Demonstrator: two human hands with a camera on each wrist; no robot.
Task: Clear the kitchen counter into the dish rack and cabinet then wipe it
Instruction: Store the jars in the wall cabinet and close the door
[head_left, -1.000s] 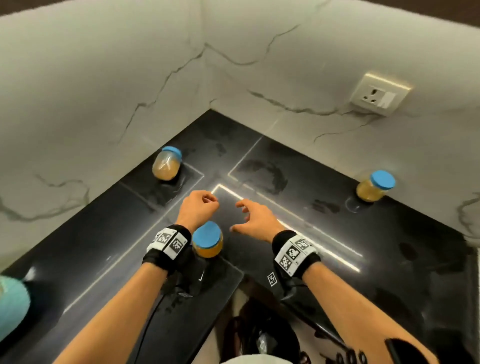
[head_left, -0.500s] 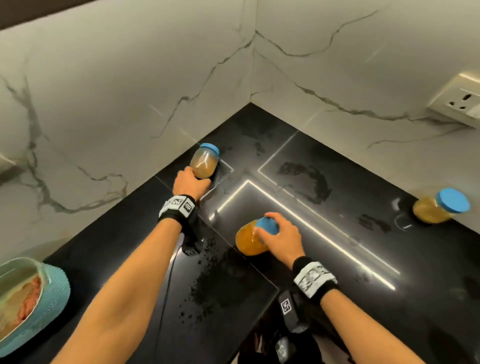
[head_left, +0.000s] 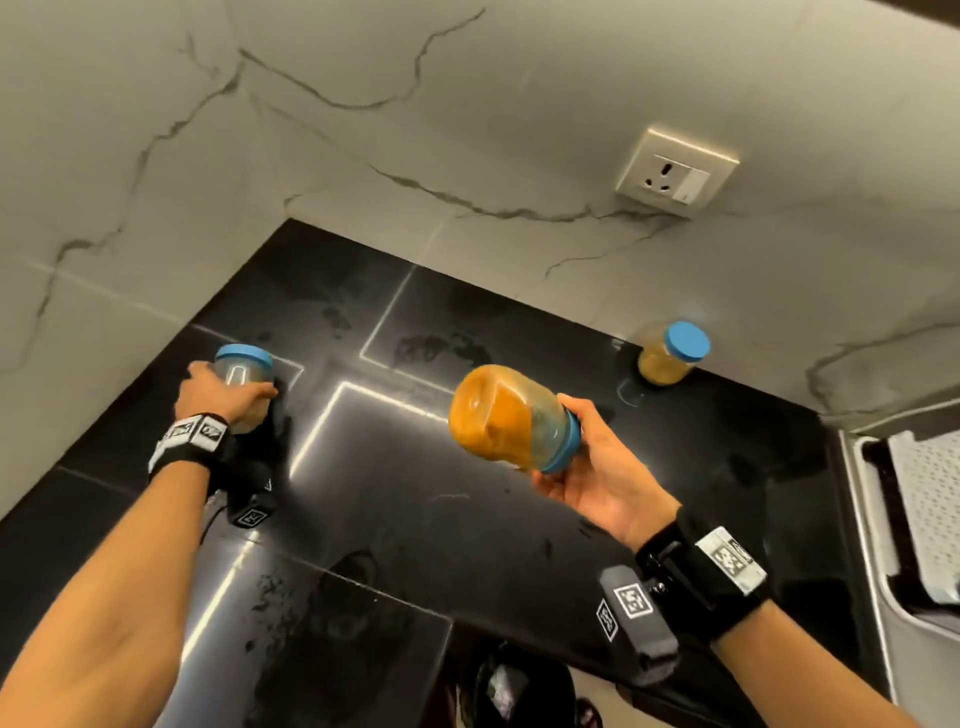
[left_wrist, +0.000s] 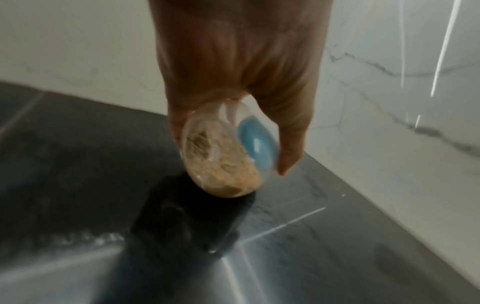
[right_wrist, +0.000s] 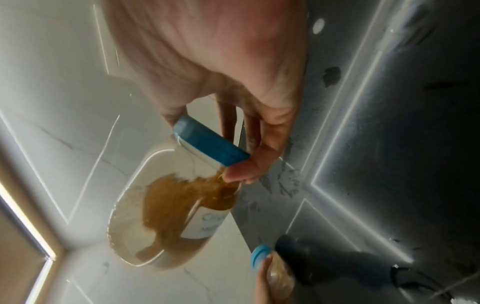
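My right hand holds a clear jar of orange-brown powder by its blue lid, tipped on its side above the black counter; the right wrist view shows the same jar with fingers round its lid. My left hand grips a second blue-lidded jar near the left wall. In the left wrist view this jar holds pale brown powder and tilts just above the counter. A third jar stands upright at the back right.
Marble walls meet in a corner behind the counter. A wall socket sits above the third jar. A white dish rack is at the right edge. The counter shows wet smears.
My right hand lifted the orange jar off the counter and tipped it sideways. My left hand closed round the jar near the left wall. The view swung right, showing the rack.
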